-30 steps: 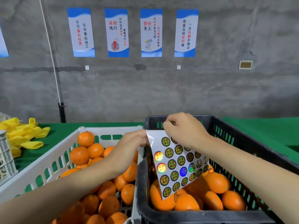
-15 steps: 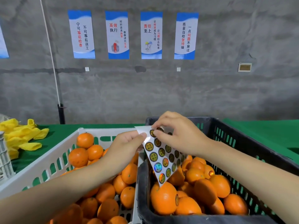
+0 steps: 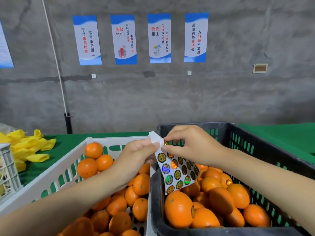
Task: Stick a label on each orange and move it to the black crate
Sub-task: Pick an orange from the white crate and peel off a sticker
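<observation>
My left hand [image 3: 136,155] pinches the top corner of a white sticker sheet [image 3: 177,172] that hangs over the gap between the two crates. My right hand [image 3: 189,147] pinches a round gold label [image 3: 166,143] at the sheet's upper edge, between thumb and forefinger. The white crate [image 3: 56,172] on the left holds several oranges [image 3: 93,149]. On the right, the black crate [image 3: 252,142] holds several oranges [image 3: 179,208], some with a round label on them.
Yellow gloves [image 3: 29,147] lie on the green table [image 3: 71,142] at the far left, beside a small grey basket [image 3: 8,172]. A concrete wall with posters [image 3: 159,38] rises behind the crates. More green table shows at the right [image 3: 289,135].
The sheet has folded back at its top corner. My right fingers moved from the sheet's upper edge to pinch one label there, and both hands rose slightly.
</observation>
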